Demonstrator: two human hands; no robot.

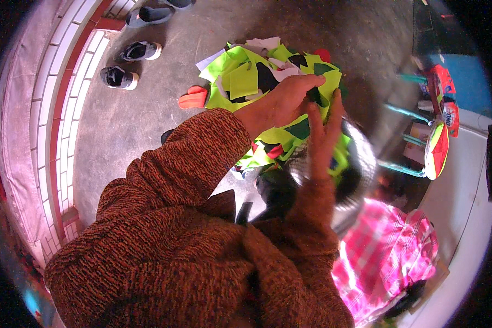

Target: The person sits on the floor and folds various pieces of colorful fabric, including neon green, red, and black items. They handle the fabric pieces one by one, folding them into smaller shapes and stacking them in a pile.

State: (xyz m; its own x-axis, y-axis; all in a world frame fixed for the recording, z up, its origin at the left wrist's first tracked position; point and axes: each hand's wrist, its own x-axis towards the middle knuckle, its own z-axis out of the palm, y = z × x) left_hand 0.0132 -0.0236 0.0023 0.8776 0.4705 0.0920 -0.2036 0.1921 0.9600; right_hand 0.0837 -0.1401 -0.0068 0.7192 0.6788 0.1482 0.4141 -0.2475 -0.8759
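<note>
A heap of cloth scraps (243, 79), mostly lime yellow with black, white, green and red pieces, lies on the floor in front of me. My left hand (287, 101) reaches over its right side, fingers bent and closed at a lime-yellow cloth scrap (326, 94). Close beside it, my right hand (323, 128) points upward with fingers stretched and apart, the scrap showing between them. Whether the right fingers also grip it is unclear. Below the right hand, a shiny silvery mesh container (363, 150) has more lime cloth at its side, partly hidden by my forearm.
Several dark shoes (139, 51) line the left wall. An orange-red pad-like piece (194, 98) lies left of the heap. Pink plaid cloth (388, 246) is at lower right. Beyond it are turquoise legs (407, 112) of a stool-like frame and a red packet (450, 117).
</note>
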